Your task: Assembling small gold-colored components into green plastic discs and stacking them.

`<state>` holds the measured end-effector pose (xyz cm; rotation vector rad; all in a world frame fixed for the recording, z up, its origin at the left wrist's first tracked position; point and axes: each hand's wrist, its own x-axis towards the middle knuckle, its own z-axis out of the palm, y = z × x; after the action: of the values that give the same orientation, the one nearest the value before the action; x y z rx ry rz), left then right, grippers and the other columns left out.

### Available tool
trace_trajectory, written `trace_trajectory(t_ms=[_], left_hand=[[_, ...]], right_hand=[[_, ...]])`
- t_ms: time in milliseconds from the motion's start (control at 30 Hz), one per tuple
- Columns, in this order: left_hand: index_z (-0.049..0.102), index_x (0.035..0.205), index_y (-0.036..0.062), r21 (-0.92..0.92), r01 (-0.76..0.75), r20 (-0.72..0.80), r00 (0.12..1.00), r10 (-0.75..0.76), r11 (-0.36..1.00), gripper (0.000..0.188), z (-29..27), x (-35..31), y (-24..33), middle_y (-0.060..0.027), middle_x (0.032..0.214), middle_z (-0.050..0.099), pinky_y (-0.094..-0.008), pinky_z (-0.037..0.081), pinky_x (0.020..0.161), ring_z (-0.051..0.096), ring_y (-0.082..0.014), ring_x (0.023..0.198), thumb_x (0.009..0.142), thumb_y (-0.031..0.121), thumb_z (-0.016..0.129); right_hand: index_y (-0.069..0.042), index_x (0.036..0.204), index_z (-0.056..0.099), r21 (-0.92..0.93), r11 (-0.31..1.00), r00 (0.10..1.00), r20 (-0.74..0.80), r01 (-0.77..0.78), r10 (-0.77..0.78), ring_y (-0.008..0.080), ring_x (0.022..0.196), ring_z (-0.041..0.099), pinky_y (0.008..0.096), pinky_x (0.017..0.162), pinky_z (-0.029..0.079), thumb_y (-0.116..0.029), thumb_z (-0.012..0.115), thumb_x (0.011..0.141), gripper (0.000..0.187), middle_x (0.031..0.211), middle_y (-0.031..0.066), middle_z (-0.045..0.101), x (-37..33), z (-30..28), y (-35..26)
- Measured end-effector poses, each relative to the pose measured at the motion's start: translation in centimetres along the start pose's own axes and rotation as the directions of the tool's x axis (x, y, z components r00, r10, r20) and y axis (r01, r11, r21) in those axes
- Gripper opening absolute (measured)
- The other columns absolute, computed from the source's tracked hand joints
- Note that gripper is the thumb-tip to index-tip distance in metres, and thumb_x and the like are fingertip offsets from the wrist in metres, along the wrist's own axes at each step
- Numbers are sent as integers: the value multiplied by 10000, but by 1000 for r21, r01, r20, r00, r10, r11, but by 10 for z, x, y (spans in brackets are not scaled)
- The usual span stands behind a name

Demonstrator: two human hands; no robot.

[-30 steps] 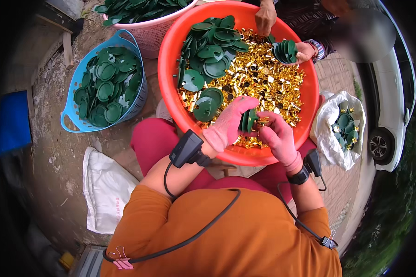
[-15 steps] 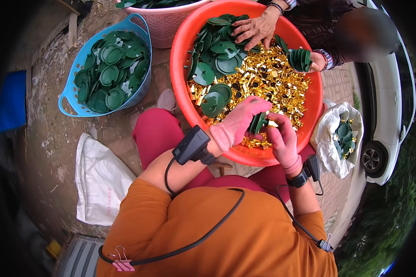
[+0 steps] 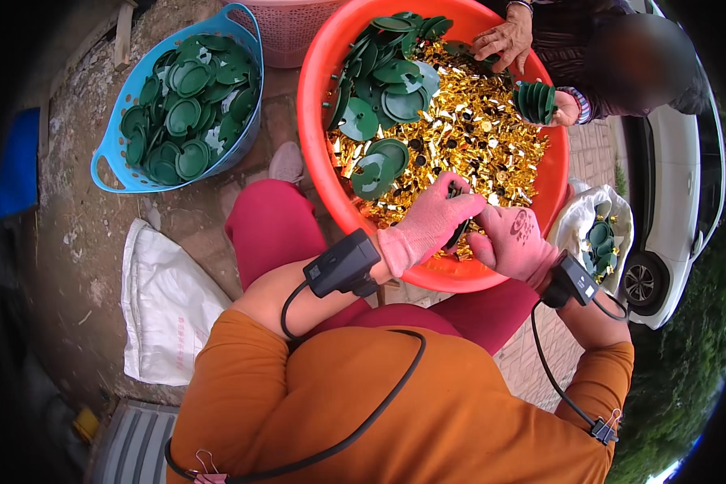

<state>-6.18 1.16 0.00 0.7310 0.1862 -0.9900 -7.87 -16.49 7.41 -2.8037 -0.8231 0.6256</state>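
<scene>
Both my hands wear pink gloves and meet over the near side of a red basin (image 3: 315, 153). My left hand (image 3: 434, 219) is closed round a small stack of dark green plastic discs (image 3: 458, 235), mostly hidden by the fingers. Against the end of that stack, my right hand (image 3: 518, 242) is closed, back of the glove up; whatever its fingertips pinch is hidden. Small shiny gold pieces (image 3: 480, 133) fill much of the basin, with some black ones among them. Loose green discs (image 3: 403, 101) are heaped at its left and far side.
Opposite me a co-worker's hand (image 3: 504, 40) reaches into the basin; their other holds a disc stack (image 3: 534, 102). Left stands a blue basket (image 3: 109, 161) of green discs, beyond it a pink basket (image 3: 290, 32). White sacks (image 3: 173, 302) lie either side; a car (image 3: 678, 185) stands right.
My right hand has turned its back upward and moved in against the disc stack; the gold piece at its fingertips is now hidden. The co-worker's reaching hand has shifted right, off the disc heap.
</scene>
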Motion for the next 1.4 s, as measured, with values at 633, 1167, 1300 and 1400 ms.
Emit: trace_trajectory(t_ms=[633,1167,1300,1400], left_hand=[[593,1069,152,-188,176,163,976,-146,966,266,-4,5,-9,-2,901,617,-406,521,552,653,-254,733,908,364,583],[659,970,83,-393,280,277,944,-178,876,402,-4,13,14,-85,911,686,-391,514,535,671,-276,781,933,447,491],[613,992,99,-332,128,230,972,-51,935,330,-13,17,2,-69,848,647,-353,492,481,636,-231,698,930,413,533],[549,1016,129,-111,-312,-74,950,305,944,247,-11,26,-14,-37,776,581,-298,458,442,569,-149,619,916,351,593]], right_hand=[[-30,1074,579,493,843,885,-268,-213,381,239,672,560,366,623,468,-331,572,922,338,751,71,550,-48,21,-9],[-19,1176,513,-218,944,960,-78,246,-268,265,749,630,385,658,500,-265,659,844,438,858,93,599,10,-31,5],[-14,1071,517,296,954,953,-299,48,44,254,678,636,371,608,512,-174,589,934,223,800,105,612,11,0,-17],[3,1028,518,832,526,844,-148,-175,516,192,675,632,331,593,509,-154,522,963,170,808,76,612,15,24,-38]])
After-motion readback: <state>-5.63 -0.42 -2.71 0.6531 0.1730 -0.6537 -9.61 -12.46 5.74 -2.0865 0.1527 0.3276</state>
